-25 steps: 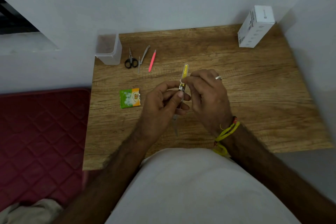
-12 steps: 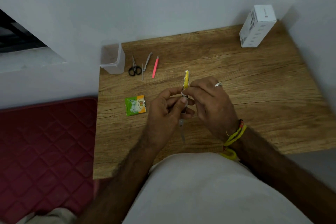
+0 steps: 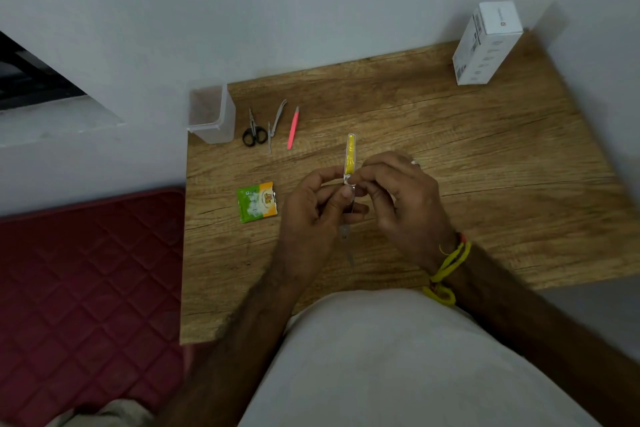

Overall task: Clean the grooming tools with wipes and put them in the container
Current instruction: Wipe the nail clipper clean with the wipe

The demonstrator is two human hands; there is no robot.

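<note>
Since the earlier frames little has moved on the counter (image 3: 467, 184); the view has shifted slightly, and my two hands remain together over its middle, working the same yellow nail clipper (image 3: 350, 158). My left hand (image 3: 311, 215) grips the lower metal part, thumb pressed near the hinge, while my right hand (image 3: 401, 198) pinches the tool just above it, fingers curled; a thin metal blade appears to hang below the left hand, blurred. I see no wipe in either hand, so I judge that cleaning proper has not started and the clipper is merely being unfolded or inspected. The green and orange wipe sachet (image 3: 257, 202) lies on the counter left of my hands and looks unopened, though I cannot be sure. The scissors (image 3: 254, 132), a metal tool (image 3: 276, 121) and the pink tweezers (image 3: 293, 127) lie side by side beside the clear container (image 3: 211, 114), which holds none of them. A white box (image 3: 486, 45) stands at the far right corner.
</note>
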